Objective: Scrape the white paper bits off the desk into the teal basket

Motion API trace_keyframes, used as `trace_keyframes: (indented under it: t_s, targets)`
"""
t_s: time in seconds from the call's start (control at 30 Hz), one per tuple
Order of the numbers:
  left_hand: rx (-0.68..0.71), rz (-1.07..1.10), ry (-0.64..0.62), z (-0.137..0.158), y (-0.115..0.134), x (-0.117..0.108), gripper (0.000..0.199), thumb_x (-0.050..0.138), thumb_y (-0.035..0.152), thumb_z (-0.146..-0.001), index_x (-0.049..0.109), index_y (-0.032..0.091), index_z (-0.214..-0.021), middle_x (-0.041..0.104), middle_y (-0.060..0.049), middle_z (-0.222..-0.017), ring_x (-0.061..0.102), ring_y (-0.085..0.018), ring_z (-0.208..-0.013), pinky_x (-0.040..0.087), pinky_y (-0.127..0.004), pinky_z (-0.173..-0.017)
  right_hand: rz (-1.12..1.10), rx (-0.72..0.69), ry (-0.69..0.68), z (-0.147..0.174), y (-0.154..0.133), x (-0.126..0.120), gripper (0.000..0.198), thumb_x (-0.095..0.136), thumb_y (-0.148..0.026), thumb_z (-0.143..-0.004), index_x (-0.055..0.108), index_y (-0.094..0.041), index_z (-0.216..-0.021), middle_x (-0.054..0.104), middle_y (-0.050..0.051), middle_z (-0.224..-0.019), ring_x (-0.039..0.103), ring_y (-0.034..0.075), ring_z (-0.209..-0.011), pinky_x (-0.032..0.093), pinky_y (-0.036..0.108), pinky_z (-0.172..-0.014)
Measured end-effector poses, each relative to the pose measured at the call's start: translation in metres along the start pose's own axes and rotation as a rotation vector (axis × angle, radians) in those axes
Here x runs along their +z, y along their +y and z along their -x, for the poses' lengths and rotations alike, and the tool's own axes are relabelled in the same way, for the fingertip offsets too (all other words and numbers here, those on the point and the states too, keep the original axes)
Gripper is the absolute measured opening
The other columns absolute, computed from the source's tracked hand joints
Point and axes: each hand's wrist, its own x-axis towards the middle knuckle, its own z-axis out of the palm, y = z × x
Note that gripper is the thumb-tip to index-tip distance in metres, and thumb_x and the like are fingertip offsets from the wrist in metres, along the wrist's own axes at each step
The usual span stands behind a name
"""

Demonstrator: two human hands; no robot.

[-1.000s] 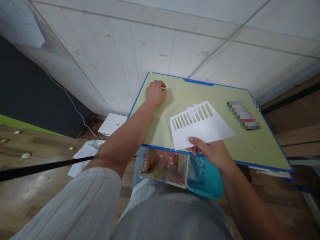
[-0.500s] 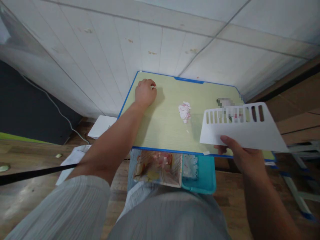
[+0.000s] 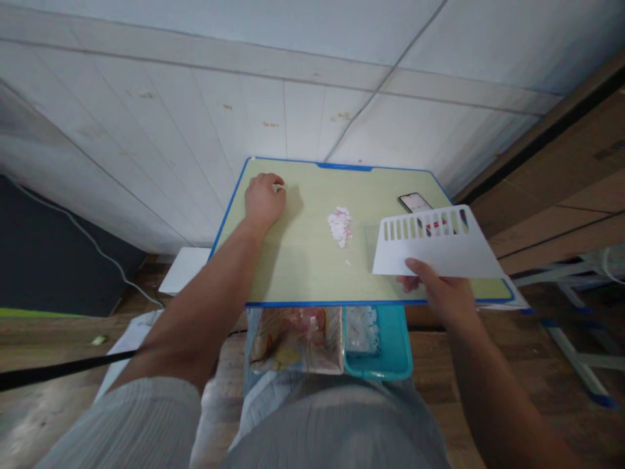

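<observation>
My right hand (image 3: 437,286) grips a flat white slotted sheet (image 3: 434,255) by its near edge, thumb on top and fingers beneath. The sheet is held above the right part of a pale yellow table (image 3: 303,267) with a blue rim. One row of oblong slots runs along its far side. Toward the table's far left corner rests my left hand (image 3: 265,198), its fingers loosely curled, with a gap between thumb and forefinger and nothing seen in it. Between the hands lies a small heap of white and pinkish flakes (image 3: 340,225), with a stray bit nearer me.
A phone (image 3: 414,201) lies at the table's right, partly behind the sheet. Below the near edge are a lined box with mixed contents (image 3: 297,339) and a turquoise tray (image 3: 398,345) holding a whitish lacy stack (image 3: 361,331). A white panelled wall (image 3: 219,111) borders the far side.
The view has shifted, so the table sits lower and further left. My right hand and the slotted sheet have moved slightly, uncovering more of the phone. The left hand stays in place on the table.
</observation>
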Motion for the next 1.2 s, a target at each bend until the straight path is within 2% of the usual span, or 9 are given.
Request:
trace_keyframes:
  t_s: [0.17, 0.37, 0.57, 0.7, 0.8, 0.9, 1.1, 1.2]
  targets:
    - [-0.026, -0.038, -0.052, 0.001, 0.003, -0.007, 0.025, 0.063, 0.016, -0.097, 0.082, 0.026, -0.111, 0.083, -0.015, -0.132, 0.072, -0.037, -0.137, 0.056, -0.056, -0.128, -0.062, 0.004, -0.021, -0.035, -0.007, 0.052, 0.041, 0.088, -0.063, -0.084, 0.076, -0.024, -0.073, 0.081, 0.011, -0.069, 0.068, 0.022, -0.052, 0.063, 0.038, -0.056]
    - [-0.013, -0.068, -0.064, 0.001, 0.005, -0.011, 0.025, 0.063, 0.015, -0.099, 0.083, 0.025, -0.111, 0.084, -0.015, -0.133, 0.073, -0.038, -0.136, 0.058, -0.055, -0.127, -0.069, -0.052, -0.03, -0.069, -0.007, 0.077, 0.039, 0.083, -0.063, -0.083, 0.077, -0.025, -0.08, 0.083, 0.011, -0.072, 0.068, 0.022, -0.051, 0.059, 0.038, -0.056]
    - [-0.026, -0.048, -0.08, -0.002, 0.004, -0.013, 0.025, 0.064, 0.016, -0.1, 0.083, 0.026, -0.113, 0.083, -0.015, -0.134, 0.072, -0.039, -0.138, 0.057, -0.056, -0.128, 0.042, -0.091, 0.047, -0.065, 0.002, 0.076, 0.045, 0.079, -0.069, -0.094, 0.074, -0.027, -0.079, 0.082, 0.008, -0.071, 0.071, 0.024, -0.056, 0.064, 0.042, -0.07]
    - [-0.038, -0.047, -0.097, -0.004, 0.005, -0.013, 0.024, 0.065, 0.015, -0.099, 0.083, 0.026, -0.11, 0.083, -0.017, -0.135, 0.072, -0.04, -0.138, 0.057, -0.057, -0.127, 0.077, -0.102, -0.015, -0.055, 0.004, 0.073, 0.047, 0.078, -0.067, -0.098, 0.073, -0.028, -0.072, 0.081, 0.007, -0.068, 0.076, 0.026, -0.064, 0.066, 0.045, -0.082]
    - [-0.032, -0.034, -0.093, -0.004, 0.007, -0.013, 0.024, 0.065, 0.015, -0.098, 0.082, 0.028, -0.11, 0.084, -0.015, -0.131, 0.072, -0.041, -0.138, 0.057, -0.058, -0.127, 0.104, -0.107, -0.061, -0.053, 0.003, 0.071, 0.05, 0.077, -0.068, -0.098, 0.072, -0.029, -0.068, 0.08, 0.007, -0.068, 0.077, 0.027, -0.065, 0.066, 0.046, -0.085]
    - [-0.038, -0.035, -0.103, -0.004, 0.008, -0.015, 0.025, 0.064, 0.015, -0.098, 0.083, 0.026, -0.111, 0.083, -0.017, -0.134, 0.072, -0.041, -0.138, 0.056, -0.059, -0.127, 0.118, -0.099, -0.045, -0.053, 0.002, 0.068, 0.048, 0.077, -0.067, -0.097, 0.074, -0.028, -0.069, 0.08, 0.008, -0.068, 0.075, 0.026, -0.062, 0.066, 0.046, -0.083]
    - [-0.036, -0.065, -0.109, -0.004, 0.008, -0.014, 0.027, 0.063, 0.016, -0.1, 0.084, 0.025, -0.114, 0.083, -0.018, -0.138, 0.072, -0.041, -0.139, 0.057, -0.058, -0.126, -0.062, -0.007, 0.002, -0.051, 0.0, 0.061, 0.038, 0.087, -0.06, -0.086, 0.076, -0.024, -0.078, 0.081, 0.009, -0.068, 0.069, 0.023, -0.053, 0.06, 0.04, -0.06]
    - [-0.038, -0.078, -0.107, -0.005, 0.007, -0.012, 0.028, 0.063, 0.016, -0.1, 0.085, 0.024, -0.115, 0.084, -0.018, -0.137, 0.073, -0.041, -0.139, 0.058, -0.058, -0.126, -0.069, -0.02, 0.008, -0.049, -0.002, 0.061, 0.037, 0.087, -0.057, -0.088, 0.077, -0.023, -0.078, 0.082, 0.009, -0.069, 0.069, 0.022, -0.053, 0.06, 0.039, -0.061]
